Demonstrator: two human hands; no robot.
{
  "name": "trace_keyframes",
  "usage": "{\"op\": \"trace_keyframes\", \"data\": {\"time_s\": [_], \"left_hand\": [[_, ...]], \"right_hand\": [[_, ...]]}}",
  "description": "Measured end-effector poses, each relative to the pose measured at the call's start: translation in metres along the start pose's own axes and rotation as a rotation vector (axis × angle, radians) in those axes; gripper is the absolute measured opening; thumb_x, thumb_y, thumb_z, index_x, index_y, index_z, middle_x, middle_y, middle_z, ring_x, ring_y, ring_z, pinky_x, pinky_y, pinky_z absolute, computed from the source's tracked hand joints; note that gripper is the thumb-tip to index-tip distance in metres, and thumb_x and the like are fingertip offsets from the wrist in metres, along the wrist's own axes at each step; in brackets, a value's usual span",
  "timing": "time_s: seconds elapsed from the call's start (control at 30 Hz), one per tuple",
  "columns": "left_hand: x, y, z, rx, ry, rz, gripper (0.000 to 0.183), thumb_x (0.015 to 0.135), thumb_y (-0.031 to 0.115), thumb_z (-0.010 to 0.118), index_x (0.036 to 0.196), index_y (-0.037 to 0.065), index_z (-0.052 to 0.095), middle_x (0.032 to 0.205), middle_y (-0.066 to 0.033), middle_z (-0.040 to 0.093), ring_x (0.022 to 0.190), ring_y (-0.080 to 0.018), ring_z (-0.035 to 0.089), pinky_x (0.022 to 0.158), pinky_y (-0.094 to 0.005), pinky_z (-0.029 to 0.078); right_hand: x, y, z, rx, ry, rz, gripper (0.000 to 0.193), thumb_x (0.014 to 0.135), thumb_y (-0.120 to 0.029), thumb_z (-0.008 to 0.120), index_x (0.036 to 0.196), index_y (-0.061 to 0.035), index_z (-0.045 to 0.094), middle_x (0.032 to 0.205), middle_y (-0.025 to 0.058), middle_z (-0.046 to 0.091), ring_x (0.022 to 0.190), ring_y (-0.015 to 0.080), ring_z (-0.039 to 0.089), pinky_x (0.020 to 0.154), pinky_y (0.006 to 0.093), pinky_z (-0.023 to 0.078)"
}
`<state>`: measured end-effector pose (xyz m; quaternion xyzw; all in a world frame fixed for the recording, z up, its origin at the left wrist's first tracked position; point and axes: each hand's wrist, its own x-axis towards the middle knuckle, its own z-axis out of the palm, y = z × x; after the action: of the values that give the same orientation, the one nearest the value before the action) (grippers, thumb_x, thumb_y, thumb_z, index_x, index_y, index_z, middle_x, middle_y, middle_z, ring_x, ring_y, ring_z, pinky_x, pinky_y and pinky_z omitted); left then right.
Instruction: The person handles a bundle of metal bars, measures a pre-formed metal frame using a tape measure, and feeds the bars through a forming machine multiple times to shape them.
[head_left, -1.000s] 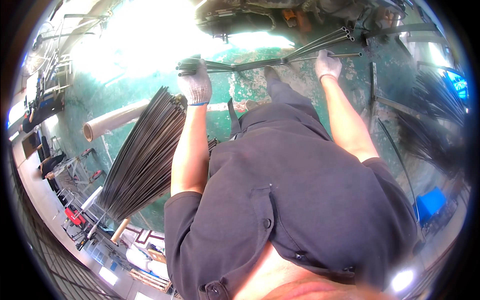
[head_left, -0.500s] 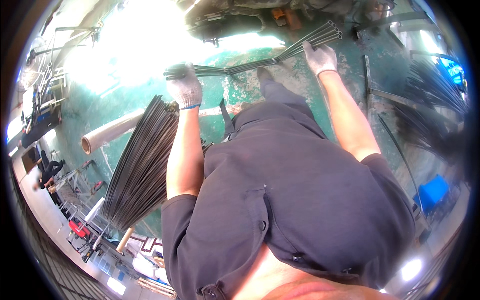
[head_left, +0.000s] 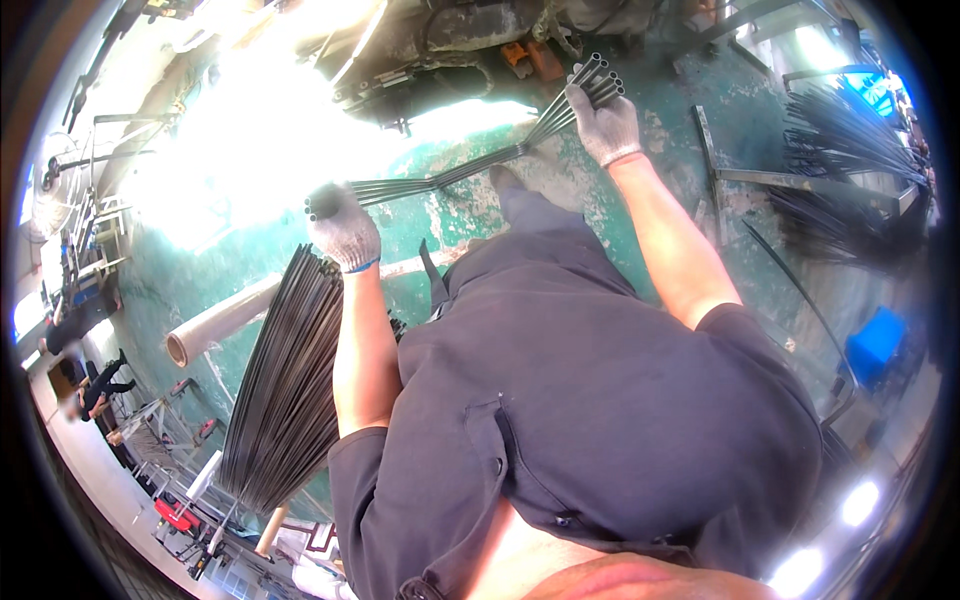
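Note:
A bundle of several thin metal tubes [head_left: 478, 166], bent at two places along its length, stretches between my two gloved hands. My left hand [head_left: 346, 232] is closed around the bundle close to its left end. Toward the other end, where round open tube mouths show, my right hand [head_left: 606, 124] grips the tubes with its fingers partly hidden behind them. Both gloves are pale knitted ones. Below my left hand, beside my forearm, lies a large stack of long dark rods [head_left: 280, 385].
A cardboard roll [head_left: 225, 318] lies on the worn green floor left of the stack. Dark machinery [head_left: 440, 75] stands ahead. To the right are a metal frame [head_left: 708, 150], fanned bundles of rods [head_left: 850, 145] and a blue container [head_left: 876, 343]. Another person [head_left: 98, 388] is far left.
The view has turned a little, so the surroundings sit differently. Both hands keep their hold on the tubes, whose left end now appears lower and farther left.

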<state>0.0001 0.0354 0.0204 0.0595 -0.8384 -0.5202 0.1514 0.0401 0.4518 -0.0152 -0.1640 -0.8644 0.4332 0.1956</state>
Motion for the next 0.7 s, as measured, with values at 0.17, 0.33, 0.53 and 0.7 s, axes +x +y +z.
{"op": "trace_keyframes", "data": {"time_s": [0.17,0.33,0.53,0.7], "left_hand": [[-0.002,0.0,-0.005,0.066,0.068,0.056,0.019,0.104,0.019,0.072,0.114,0.003,0.075,0.105,-0.0066,0.077,0.095,-0.0178,0.07,0.09,-0.0336,0.055],[-0.007,0.022,0.009,-0.155,0.1,0.107,0.012,0.106,0.012,0.065,0.109,0.002,0.073,0.104,-0.007,0.075,0.097,-0.017,0.067,0.092,-0.0318,0.053],[-0.005,0.016,0.006,-0.208,0.094,0.118,0.013,0.107,0.009,0.063,0.113,0.0,0.071,0.105,-0.0086,0.075,0.099,-0.0176,0.069,0.095,-0.0321,0.054],[-0.004,0.005,0.009,-0.195,0.057,0.124,0.016,0.107,0.005,0.061,0.119,-0.002,0.068,0.111,-0.0104,0.075,0.104,-0.0182,0.07,0.098,-0.0329,0.054]], "right_hand": [[0.004,-0.044,-0.004,0.46,0.029,-0.001,0.041,0.096,-0.019,0.084,0.13,0.0021,0.073,0.119,0.0059,0.079,0.106,0.0111,0.072,0.098,0.0292,0.057],[0.015,-0.051,-0.001,0.434,0.089,-0.075,0.026,0.103,-0.011,0.074,0.123,0.0057,0.075,0.125,0.0098,0.077,0.11,0.0131,0.072,0.103,0.029,0.054],[0.011,-0.049,0.002,0.447,0.083,-0.119,0.031,0.108,-0.016,0.068,0.13,0.0046,0.07,0.119,0.0102,0.079,0.111,0.0152,0.073,0.103,0.0302,0.054],[0.01,-0.045,0.002,0.401,0.09,-0.138,0.029,0.109,-0.019,0.066,0.127,0.0029,0.072,0.117,0.0113,0.08,0.109,0.0155,0.073,0.101,0.0299,0.054]]}}
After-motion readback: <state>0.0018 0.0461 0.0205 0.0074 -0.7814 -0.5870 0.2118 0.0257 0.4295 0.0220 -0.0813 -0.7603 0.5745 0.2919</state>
